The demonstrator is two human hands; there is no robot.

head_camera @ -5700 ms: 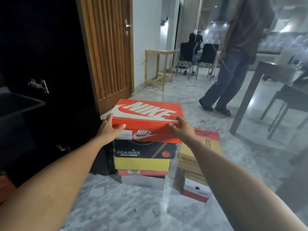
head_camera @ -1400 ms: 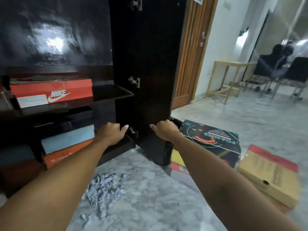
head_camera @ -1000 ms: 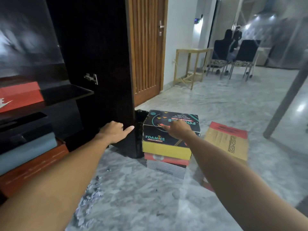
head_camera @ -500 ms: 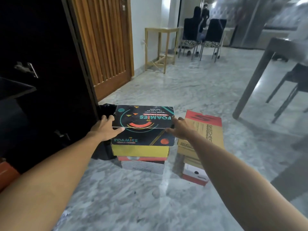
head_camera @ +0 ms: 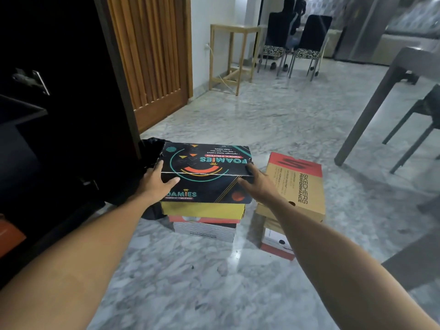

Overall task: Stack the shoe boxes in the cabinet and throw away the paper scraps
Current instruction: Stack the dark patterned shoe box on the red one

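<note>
The dark cabinet stands open at left. Beside it on the floor, the Foamies box tops a stack, handy for lifting. Both hands clasp its lid ends.

the room was dim and bluish; glare streaked the marble floor, the cabinet sat near-black, edges bowed by wide-angle distortion.
</note>
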